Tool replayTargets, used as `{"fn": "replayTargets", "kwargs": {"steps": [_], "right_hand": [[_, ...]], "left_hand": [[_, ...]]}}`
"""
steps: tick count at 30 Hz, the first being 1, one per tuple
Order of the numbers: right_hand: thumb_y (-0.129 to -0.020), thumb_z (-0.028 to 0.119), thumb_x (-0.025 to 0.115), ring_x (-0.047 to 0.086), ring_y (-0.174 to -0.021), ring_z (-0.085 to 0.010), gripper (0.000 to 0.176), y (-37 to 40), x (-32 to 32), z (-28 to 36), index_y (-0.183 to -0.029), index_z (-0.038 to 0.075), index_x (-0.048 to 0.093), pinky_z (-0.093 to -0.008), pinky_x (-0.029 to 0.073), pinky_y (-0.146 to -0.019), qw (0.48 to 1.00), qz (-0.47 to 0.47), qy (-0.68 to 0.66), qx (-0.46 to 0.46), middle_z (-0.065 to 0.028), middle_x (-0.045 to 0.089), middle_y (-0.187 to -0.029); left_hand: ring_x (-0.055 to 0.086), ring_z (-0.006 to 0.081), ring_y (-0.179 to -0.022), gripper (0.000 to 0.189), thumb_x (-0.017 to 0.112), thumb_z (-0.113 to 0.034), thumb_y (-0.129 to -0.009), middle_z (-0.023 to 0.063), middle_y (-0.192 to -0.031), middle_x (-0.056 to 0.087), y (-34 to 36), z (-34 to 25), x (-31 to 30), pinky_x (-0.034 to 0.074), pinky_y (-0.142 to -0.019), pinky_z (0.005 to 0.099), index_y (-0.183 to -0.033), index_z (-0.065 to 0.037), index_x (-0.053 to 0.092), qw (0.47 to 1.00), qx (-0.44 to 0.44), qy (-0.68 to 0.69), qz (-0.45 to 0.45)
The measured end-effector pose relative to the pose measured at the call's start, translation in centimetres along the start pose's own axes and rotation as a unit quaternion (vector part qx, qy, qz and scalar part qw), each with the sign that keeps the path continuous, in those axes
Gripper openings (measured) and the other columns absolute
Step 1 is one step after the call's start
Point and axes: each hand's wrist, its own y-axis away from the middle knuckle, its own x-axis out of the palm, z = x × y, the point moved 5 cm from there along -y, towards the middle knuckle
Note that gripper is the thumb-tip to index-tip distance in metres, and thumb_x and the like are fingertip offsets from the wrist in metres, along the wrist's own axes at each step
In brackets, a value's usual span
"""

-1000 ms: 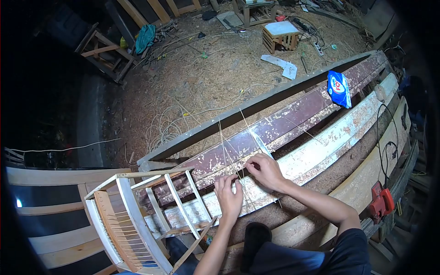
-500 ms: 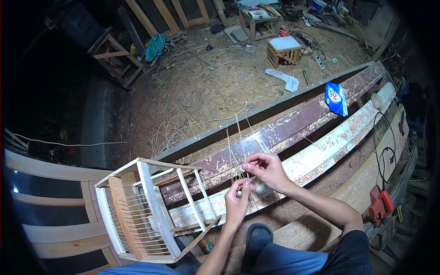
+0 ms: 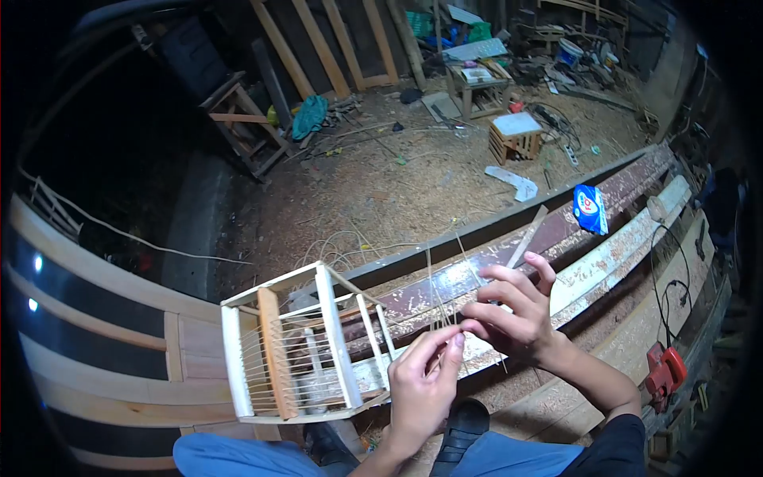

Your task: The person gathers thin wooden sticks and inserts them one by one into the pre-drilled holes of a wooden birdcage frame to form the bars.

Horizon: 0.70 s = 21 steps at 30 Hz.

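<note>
My left hand (image 3: pixel 425 374) is closed in a pinch around several thin bamboo-like strips (image 3: pixel 431 282), which stick up over the planks. Close beside it, my right hand (image 3: pixel 520 314) has its fingers curled and partly spread, its thumb near the left fingertips. A knife with a narrow flat blade (image 3: pixel 528 237) points up and away from the right hand; its handle is mostly hidden by the fingers. Left of my hands stands a small wooden cage frame (image 3: pixel 327 334) with thin bars and an orange-brown slat (image 3: pixel 276 354).
Long planks, one dark red (image 3: pixel 413 298) and one white (image 3: pixel 592 274), run across in front of me, scattered with shavings. A blue packet (image 3: pixel 590 210) lies on them. A red power tool (image 3: pixel 664 372) sits at right. Beyond are a slatted crate (image 3: pixel 515 137) and coiled strips (image 3: pixel 342 246).
My right hand has lifted its fingers and turned, swinging the blade to point up and right. The view has shifted, so the cage appears further right. The left hand still pinches the strips.
</note>
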Motion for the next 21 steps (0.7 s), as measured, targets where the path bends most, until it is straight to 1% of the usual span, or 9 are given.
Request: {"fn": "replayTargets", "kwargs": {"steps": [2,3,4,6,7,12,16,20,21], "right_hand": [[-0.084,0.042,0.083,0.067,-0.097,-0.0170,0.024,-1.0,-0.5,0.6,-0.094,0.020,0.077,-0.0431,0.044,-0.103,0.997,-0.020,-0.067,-0.030,0.0044,0.065,-0.087],[-0.083,0.039,0.085,0.064,-0.082,-0.0162,0.024,-1.9,-0.8,1.3,-0.093,0.018,0.076,-0.0351,0.049,-0.081,0.995,-0.031,-0.083,-0.056,0.0037,0.064,-0.084],[-0.083,0.039,0.085,0.064,-0.082,-0.0162,0.024,-2.4,-0.9,1.8,-0.093,0.018,0.076,-0.0351,0.049,-0.081,0.994,-0.037,-0.087,-0.062,0.0037,0.064,-0.084],[-0.084,0.035,0.086,0.061,-0.071,-0.0148,0.022,-3.4,-0.2,3.1,-0.092,0.017,0.076,-0.0319,0.045,-0.065,0.993,0.017,-0.092,-0.070,0.0036,0.063,-0.081],[-0.083,0.032,0.087,0.059,-0.065,-0.0140,0.022,-4.1,0.3,3.7,-0.093,0.016,0.076,-0.0302,0.041,-0.055,0.991,-0.007,-0.108,-0.081,0.0028,0.063,-0.078],[-0.086,0.027,0.086,0.060,-0.062,-0.0146,0.020,-6.9,3.0,7.3,-0.095,0.013,0.075,-0.0303,0.042,-0.052,0.985,-0.012,-0.139,-0.100,0.0010,0.064,-0.077],[-0.089,0.021,0.084,0.063,-0.067,-0.0169,0.017,-9.0,4.9,9.3,-0.097,0.010,0.074,-0.0323,0.045,-0.056,0.983,0.026,-0.158,-0.091,-0.0016,0.065,-0.079],[-0.089,0.012,0.081,0.065,-0.079,-0.0227,0.018,-10.1,7.2,10.5,-0.102,0.005,0.071,-0.0388,0.051,-0.070,0.980,0.102,-0.159,-0.058,-0.0070,0.067,-0.092],[-0.089,0.010,0.080,0.065,-0.079,-0.0237,0.018,-10.0,7.9,10.6,-0.102,0.004,0.071,-0.0386,0.051,-0.069,0.979,0.108,-0.167,-0.046,-0.0075,0.067,-0.093]], "left_hand": [[0.066,0.0092,-0.075,0.015,0.075,-0.008,-0.099,0.0080,-0.090,0.075,0.5,-3.7,-2.1,0.051,-0.066,0.0268,-0.112,-0.002,0.079,0.993,0.028,-0.116,0.016],[0.065,0.0102,-0.072,0.014,0.076,-0.008,-0.098,0.0075,-0.088,0.074,0.8,-4.8,-3.4,0.049,-0.062,0.0277,-0.110,-0.003,0.079,0.987,0.048,-0.156,0.008],[0.063,0.0113,-0.069,0.013,0.078,-0.008,-0.096,0.0070,-0.085,0.073,0.9,-5.7,-4.7,0.048,-0.059,0.0285,-0.108,-0.003,0.080,0.978,0.068,-0.197,-0.001],[0.061,0.0128,-0.066,0.012,0.080,-0.008,-0.094,0.0069,-0.082,0.071,0.7,-6.3,-7.7,0.046,-0.057,0.0293,-0.105,-0.004,0.081,0.961,0.153,-0.232,-0.008],[0.063,0.0131,-0.066,0.012,0.080,-0.009,-0.093,0.0072,-0.083,0.072,0.4,-6.7,-9.4,0.046,-0.058,0.0290,-0.104,-0.004,0.081,0.955,0.132,-0.265,0.008],[0.065,0.0096,-0.073,0.009,0.082,-0.009,-0.092,0.0054,-0.086,0.075,-1.1,-4.7,-19.0,0.047,-0.063,0.0255,-0.098,-0.002,0.081,0.966,0.093,-0.239,0.018],[0.067,0.0164,-0.080,0.010,0.083,-0.011,-0.091,0.0069,-0.088,0.075,-1.6,-1.5,-24.6,0.053,-0.072,0.0309,-0.097,-0.002,0.081,0.969,0.124,-0.213,-0.030],[0.066,0.0282,-0.111,0.022,0.078,-0.018,-0.095,0.0130,-0.117,0.072,-2.4,2.2,-26.1,0.051,-0.099,0.0411,-0.112,-0.003,0.077,0.948,0.190,-0.243,-0.077],[0.059,0.0325,-0.129,0.044,0.073,-0.032,-0.100,0.0175,-0.138,0.064,-2.4,2.9,-26.0,0.044,-0.112,0.0467,-0.132,-0.002,0.068,0.946,0.169,-0.272,-0.053]]}}
